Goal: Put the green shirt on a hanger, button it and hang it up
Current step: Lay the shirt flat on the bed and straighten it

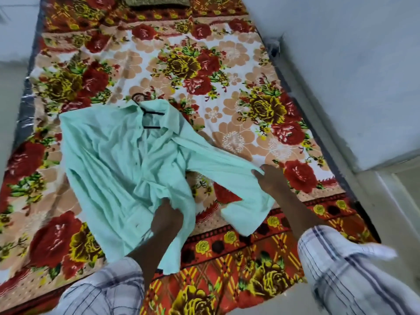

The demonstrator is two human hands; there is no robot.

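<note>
On the bed: a flowered bedspread [204,64] in red, yellow and peach covers the bed, and the green shirt [109,160] lies spread on its near half, collar pointing away from the person.
Hanger: a black hanger [147,113] sits inside the collar; its hook sticks out past the collar onto the bedspread, and two dark bars show in the open neck.
Shirt front: it is rumpled, with the two front edges meeting loosely down the middle.
Left hand: the left hand [167,220] is at the lower middle of the shirt, fingers curled into a bunch of the front cloth and gripping it.
Right hand: the right hand [269,178] is well to the right of the shirt's body, fingers and thumb pinching the far edge of the long sleeve [216,164], which stretches out toward it.
Cuff: the cuff [245,214] hangs just below that hand, near the bedspread's patterned border.
Arms: both wear checked sleeves [106,289].
Surroundings: a pale wall [341,64] runs along the bed's right side.
</note>
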